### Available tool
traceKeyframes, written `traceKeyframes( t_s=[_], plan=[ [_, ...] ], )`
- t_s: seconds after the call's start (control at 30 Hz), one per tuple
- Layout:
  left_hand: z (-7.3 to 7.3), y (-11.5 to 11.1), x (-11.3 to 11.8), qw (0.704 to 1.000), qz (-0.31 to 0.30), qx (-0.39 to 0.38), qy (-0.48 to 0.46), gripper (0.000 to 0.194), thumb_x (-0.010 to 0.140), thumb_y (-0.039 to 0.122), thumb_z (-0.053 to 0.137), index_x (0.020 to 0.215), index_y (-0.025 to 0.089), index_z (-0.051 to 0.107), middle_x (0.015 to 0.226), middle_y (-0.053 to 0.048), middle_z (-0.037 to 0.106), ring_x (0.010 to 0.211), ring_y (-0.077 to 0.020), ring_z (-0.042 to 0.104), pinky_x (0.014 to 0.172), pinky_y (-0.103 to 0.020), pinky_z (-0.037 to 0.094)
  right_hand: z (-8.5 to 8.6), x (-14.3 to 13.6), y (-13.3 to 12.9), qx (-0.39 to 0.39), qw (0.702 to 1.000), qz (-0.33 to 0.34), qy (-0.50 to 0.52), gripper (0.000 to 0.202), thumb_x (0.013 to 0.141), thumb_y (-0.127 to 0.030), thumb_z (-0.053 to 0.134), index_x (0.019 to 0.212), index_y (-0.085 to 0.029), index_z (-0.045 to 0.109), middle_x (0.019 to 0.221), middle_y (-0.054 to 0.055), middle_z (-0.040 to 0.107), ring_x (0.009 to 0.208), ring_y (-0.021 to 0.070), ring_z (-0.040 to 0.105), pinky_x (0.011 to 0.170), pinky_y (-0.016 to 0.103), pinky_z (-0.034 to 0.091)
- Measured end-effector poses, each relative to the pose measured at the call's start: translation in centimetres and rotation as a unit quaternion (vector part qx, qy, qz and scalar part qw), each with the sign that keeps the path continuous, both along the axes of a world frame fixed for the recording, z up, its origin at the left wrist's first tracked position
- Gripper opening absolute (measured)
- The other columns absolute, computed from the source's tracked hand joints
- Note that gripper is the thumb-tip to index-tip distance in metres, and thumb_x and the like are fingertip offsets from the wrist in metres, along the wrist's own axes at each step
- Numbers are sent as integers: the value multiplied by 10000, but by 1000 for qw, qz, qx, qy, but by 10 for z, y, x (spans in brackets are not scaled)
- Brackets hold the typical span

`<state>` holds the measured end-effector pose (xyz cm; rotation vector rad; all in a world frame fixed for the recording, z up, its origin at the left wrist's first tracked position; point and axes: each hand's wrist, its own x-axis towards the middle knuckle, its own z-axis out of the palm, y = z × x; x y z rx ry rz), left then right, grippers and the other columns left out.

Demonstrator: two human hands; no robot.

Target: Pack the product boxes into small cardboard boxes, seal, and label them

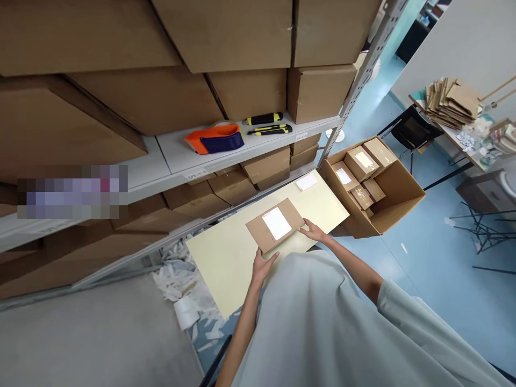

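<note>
A flat cardboard box with a white label on top lies on a pale yellow board. My left hand grips its near left corner, with the thumb spread along the near side. At the right end, my right hand has its fingertips on the box's edge. Part of the fingers of both hands is hidden behind the box. Farther right on the board is a small stack of white labels, apart from both hands.
A large open carton right of the board holds several labelled boxes. On the shelf ahead are an orange and blue tape dispenser and yellow-black utility knives, below stacked cartons. White paper scraps lie left of the board.
</note>
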<state>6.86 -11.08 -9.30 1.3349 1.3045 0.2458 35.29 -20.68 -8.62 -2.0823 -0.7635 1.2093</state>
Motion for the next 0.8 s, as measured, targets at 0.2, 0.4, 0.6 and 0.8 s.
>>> traceKeyframes(
  t_s=[0.2,0.4,0.6,0.8],
  plan=[
    [26,4,16,999,-27,13,-17,719,932,382,906,1598,248,667,1677,-142,704,1672,-337,565,1399,-482,435,34,14,-31,74,992,-105,14,1090,856,-869,867,1697,-209,652,1764,197,609,1710,406,521,1434,590,403],
    [32,-12,70,996,-59,-32,-62,650,1048,349,803,1646,159,638,1731,-200,641,1646,-327,599,1397,-466,463,54,37,-93,114,971,-207,-32,1030,901,-862,829,1669,-192,685,1780,184,592,1687,415,551,1445,594,388],
    [42,-44,112,992,-106,-46,-55,576,1053,301,771,1608,171,683,1672,-172,701,1612,-338,635,1331,-475,554,46,63,-126,83,968,-237,-18,922,925,-739,877,1661,-212,699,1688,142,695,1640,422,607,1428,626,409],
    [65,-63,162,1000,-10,19,4,608,983,264,778,1573,132,712,1612,-192,742,1558,-344,685,1337,-506,540,20,116,-133,146,975,-158,49,969,943,-644,905,1757,-222,595,1728,132,662,1663,393,584,1447,594,384]
  ],
)
